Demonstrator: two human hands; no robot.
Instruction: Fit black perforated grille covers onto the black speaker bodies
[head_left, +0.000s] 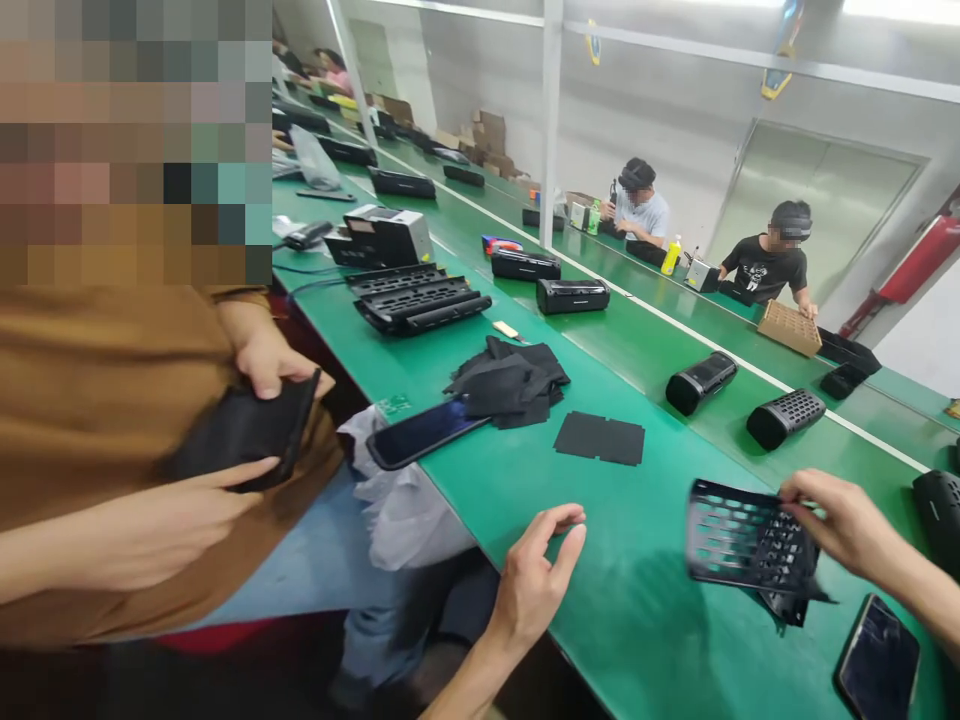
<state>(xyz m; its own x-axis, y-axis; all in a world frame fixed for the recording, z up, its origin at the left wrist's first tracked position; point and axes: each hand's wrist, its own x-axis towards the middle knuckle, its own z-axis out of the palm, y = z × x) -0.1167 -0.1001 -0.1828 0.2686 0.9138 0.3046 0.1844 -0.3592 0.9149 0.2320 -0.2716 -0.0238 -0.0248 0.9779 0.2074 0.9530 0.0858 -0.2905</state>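
My right hand [847, 525] pinches the upper edge of a black perforated plastic grille [724, 535], held tilted over the green table. Another dark part lies under or behind the grille, partly hidden by it. My left hand [536, 575] hovers at the table's near edge with thumb and fingers apart and nothing in it. Beyond that hand, a flat black notched sheet [598, 438] lies on the table. Farther left is a loose pile of similar black sheets [514, 380]. A dark phone [877, 655] rests below my right hand.
A co-worker in a brown top [135, 430] holds a black part at the left. Another phone [424, 432] lies partly under the sheet pile. Several grille shells [420, 300] are stacked behind. Black speakers [574, 296] stand along the green line [637, 350]; two people sit across it.
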